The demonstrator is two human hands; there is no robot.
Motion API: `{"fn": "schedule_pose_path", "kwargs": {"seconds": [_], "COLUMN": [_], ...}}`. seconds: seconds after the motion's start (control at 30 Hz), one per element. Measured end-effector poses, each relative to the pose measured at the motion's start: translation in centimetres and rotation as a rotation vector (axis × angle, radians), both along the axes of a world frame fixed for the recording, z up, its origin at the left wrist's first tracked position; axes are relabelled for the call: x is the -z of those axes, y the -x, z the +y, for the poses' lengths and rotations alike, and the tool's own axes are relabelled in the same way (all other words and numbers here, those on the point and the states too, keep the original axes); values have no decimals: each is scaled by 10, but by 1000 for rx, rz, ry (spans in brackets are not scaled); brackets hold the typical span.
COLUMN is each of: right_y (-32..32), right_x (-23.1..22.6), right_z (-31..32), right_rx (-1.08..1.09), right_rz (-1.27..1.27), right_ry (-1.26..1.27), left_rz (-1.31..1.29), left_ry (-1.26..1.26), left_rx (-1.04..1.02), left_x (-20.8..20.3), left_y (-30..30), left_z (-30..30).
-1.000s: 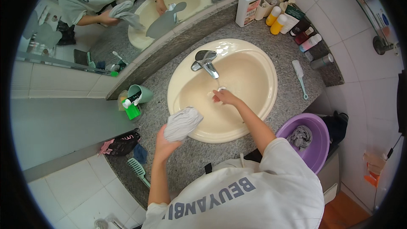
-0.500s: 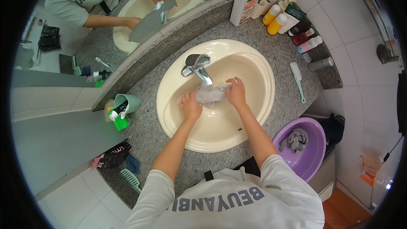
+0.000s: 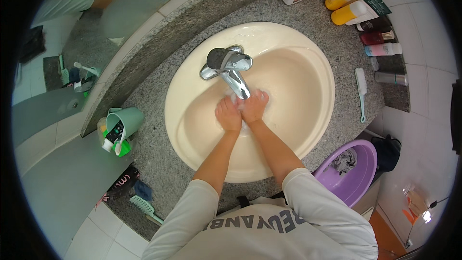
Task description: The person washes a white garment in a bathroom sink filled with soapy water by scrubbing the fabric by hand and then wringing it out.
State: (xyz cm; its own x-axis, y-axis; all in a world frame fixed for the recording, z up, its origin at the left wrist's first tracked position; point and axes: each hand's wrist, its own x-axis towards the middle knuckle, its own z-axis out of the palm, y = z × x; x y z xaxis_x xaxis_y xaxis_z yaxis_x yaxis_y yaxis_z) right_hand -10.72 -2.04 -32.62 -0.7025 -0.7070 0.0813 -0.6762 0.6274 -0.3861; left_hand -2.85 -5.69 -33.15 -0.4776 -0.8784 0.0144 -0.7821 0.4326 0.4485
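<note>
My left hand (image 3: 228, 115) and my right hand (image 3: 254, 107) are pressed side by side low in the cream sink (image 3: 298, 101), just below the spout of the chrome faucet (image 3: 236, 79). Fingers of both are curled around a wet, light grey cloth (image 3: 232, 95). Most of the cloth is hidden under my hands; only a pale bit shows beside the spout, so its exact kind cannot be made out.
A purple basin (image 3: 370, 168) with a crumpled grey cloth (image 3: 345, 161) stands at the right. Bottles (image 3: 349, 13) line the counter's far right, near a white-and-teal brush (image 3: 361, 94). A green cup (image 3: 130, 119) and comb (image 3: 143, 205) lie left. A low granite ledge (image 3: 178, 29) curves behind the sink.
My hands have come together from the two ends of the cloth and now bunch it under the spout, covering most of it. The view has shifted closer to the sink.
</note>
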Motion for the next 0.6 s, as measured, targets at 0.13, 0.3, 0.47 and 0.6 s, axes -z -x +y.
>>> {"fn": "schedule_pose_path", "kwargs": {"seconds": [0.13,0.3,0.47,0.6], "right_y": [25,30,5,0], "right_x": [-5,-42,-33,-8], "right_z": [-3,-4,10,14], "right_rx": [27,158,111,5], "right_rz": [-188,-297,-96,-29], "right_ry": [-112,321,282,54], "left_rz": [-223,536,563,314], "left_ry": [-320,-590,-179,-69], "left_rx": [51,-294,-146,79], "left_x": [-23,-19,-6,16], "left_y": [23,1,13,-2], "left_z": [-20,-34,0,8]}}
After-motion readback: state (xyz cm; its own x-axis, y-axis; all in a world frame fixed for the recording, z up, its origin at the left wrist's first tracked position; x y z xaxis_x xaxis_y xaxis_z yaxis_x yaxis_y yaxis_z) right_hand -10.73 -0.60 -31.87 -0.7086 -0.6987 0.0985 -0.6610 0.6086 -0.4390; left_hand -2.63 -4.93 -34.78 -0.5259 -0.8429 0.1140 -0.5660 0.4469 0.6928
